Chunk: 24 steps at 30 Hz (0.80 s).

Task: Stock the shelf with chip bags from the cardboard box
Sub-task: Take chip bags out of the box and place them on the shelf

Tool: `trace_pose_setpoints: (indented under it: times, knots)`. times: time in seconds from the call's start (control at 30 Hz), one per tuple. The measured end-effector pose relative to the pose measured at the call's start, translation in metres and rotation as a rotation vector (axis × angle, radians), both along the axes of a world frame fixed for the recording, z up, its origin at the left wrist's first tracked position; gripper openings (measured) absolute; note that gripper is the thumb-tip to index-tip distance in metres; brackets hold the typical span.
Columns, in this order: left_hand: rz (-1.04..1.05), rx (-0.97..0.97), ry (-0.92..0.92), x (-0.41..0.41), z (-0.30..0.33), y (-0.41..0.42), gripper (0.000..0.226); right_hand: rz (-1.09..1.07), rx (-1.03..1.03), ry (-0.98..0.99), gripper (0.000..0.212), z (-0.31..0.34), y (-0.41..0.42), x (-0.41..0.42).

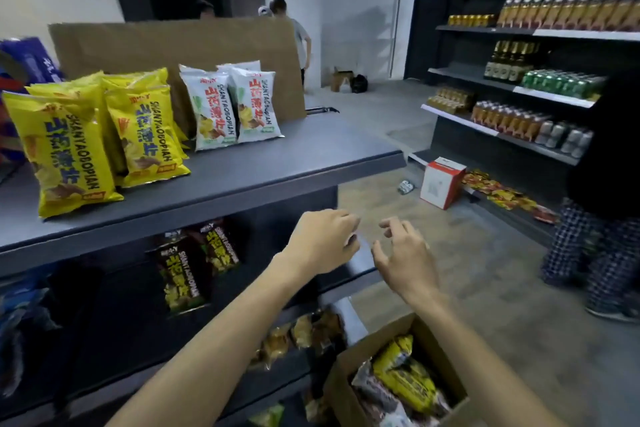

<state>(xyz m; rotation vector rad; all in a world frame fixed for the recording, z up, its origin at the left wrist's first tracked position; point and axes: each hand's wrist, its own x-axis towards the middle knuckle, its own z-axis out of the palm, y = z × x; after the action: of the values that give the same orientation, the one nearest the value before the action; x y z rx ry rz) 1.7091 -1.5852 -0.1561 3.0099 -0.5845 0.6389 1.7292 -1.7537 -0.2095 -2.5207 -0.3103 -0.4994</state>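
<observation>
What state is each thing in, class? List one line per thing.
Left hand: empty, fingers loosely curled.
Right hand: empty, fingers spread.
Box: open, bags inside.
Yellow bags: upright on the top shelf.
White bags: upright on the top shelf.
Dark bags: upright, one shelf lower.

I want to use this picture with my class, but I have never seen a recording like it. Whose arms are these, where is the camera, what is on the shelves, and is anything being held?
There is no machine here. The one picture comes from a camera worn on a person's head, looking forward and down, so the two bare arms are that person's own. The left hand and right hand hang in front of the shelf, fingers loosely curled, holding nothing. On the top shelf stand yellow chip bags and white chip bags. Dark chip bags sit on the shelf below. At the bottom right, an open cardboard box holds more bags, waiting to be shelved.
</observation>
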Motion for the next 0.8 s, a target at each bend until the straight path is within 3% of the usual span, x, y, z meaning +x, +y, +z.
trace_pose_setpoints:
  times: [0.33, 0.57, 0.67, 0.8]
  knots:
    - [-0.173, -0.021, 0.34, -0.042, -0.147, -0.044, 0.024, -0.226, -0.241, 0.268, 0.032, -0.082, -0.082, -0.088]
    - [-0.164, -0.006, 0.474, -0.057, -0.191, -0.056, 0.02, -0.311, -0.242, 0.428, 0.028, -0.127, -0.102, -0.107]
    - [-0.141, -0.003, 0.527, -0.052, -0.204, -0.058, 0.02, -0.314, -0.21, 0.505, 0.027, -0.144, -0.105, -0.104]
    - [-0.07, -0.017, 0.668, -0.037, -0.23, -0.061, 0.02, -0.38, 0.045, 0.747, 0.027, -0.177, -0.116, -0.081]
